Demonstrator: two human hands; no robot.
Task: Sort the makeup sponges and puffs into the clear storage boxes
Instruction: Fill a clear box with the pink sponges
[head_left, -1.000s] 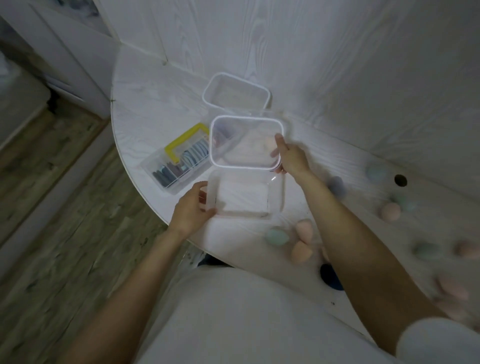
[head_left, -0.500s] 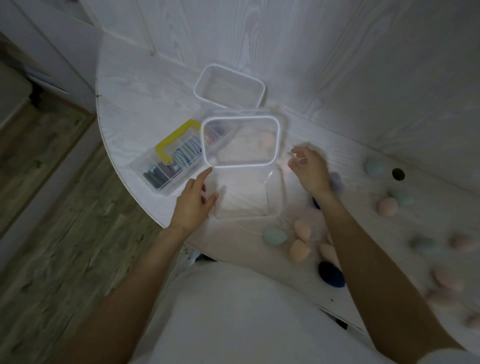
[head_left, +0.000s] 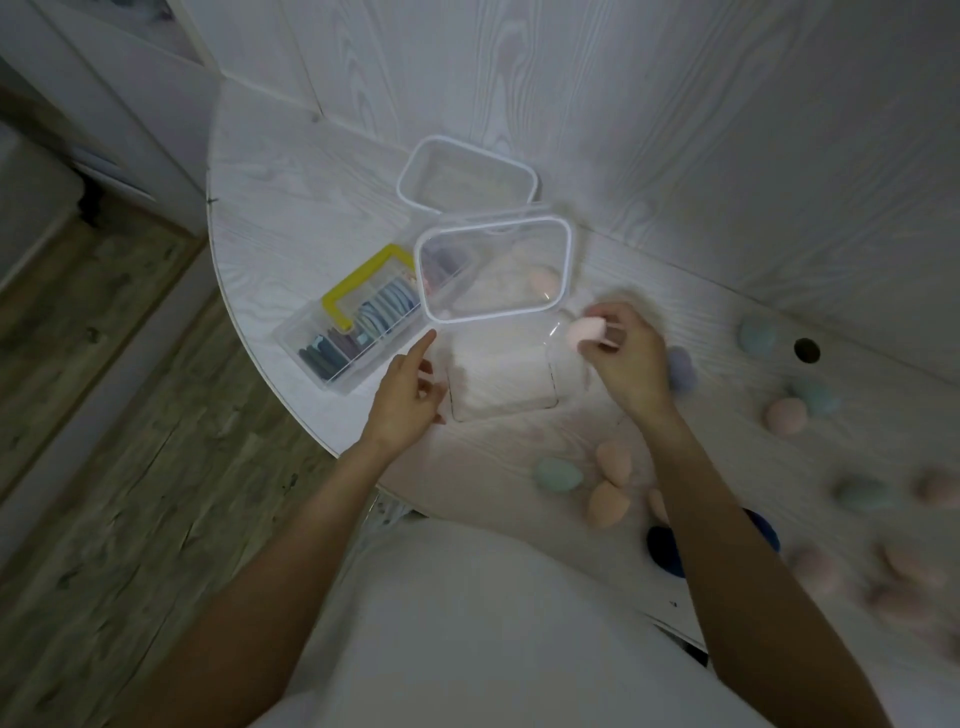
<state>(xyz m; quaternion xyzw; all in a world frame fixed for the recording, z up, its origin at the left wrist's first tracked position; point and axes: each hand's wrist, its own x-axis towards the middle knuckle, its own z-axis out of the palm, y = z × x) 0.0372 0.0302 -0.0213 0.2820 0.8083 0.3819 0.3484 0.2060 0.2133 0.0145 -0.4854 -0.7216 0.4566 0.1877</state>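
One pink sponge (head_left: 586, 332) is now pinched in the right hand (head_left: 623, 358), fingers curled round it, where half a second ago that hand was bare and hovering just right of the open clear box (head_left: 501, 376); a second ago it held the rim of the raised lid (head_left: 493, 275). The left hand (head_left: 408, 395) has let go of the box's left wall and sits just left of it, fingers loosely spread with the forefinger stretched toward the lid's lower corner, gripping nothing. So the box is opened and the first drop looks imminent: the sponge hangs just above and right of the box's far right corner. The lid stands tilted over the box's far side, which narrows the way in from behind; entry from the right or near side looks free. Left of the box, the yellow-handled puff case (head_left: 358, 317) sits close to the table edge (head_left: 291, 395). Right of the box, a blue sponge (head_left: 683, 366) lies just beside the right hand. Nearer the person than the box, a green sponge (head_left: 558, 474) and peach sponges (head_left: 608, 480) lie loose, well apart from its walls.
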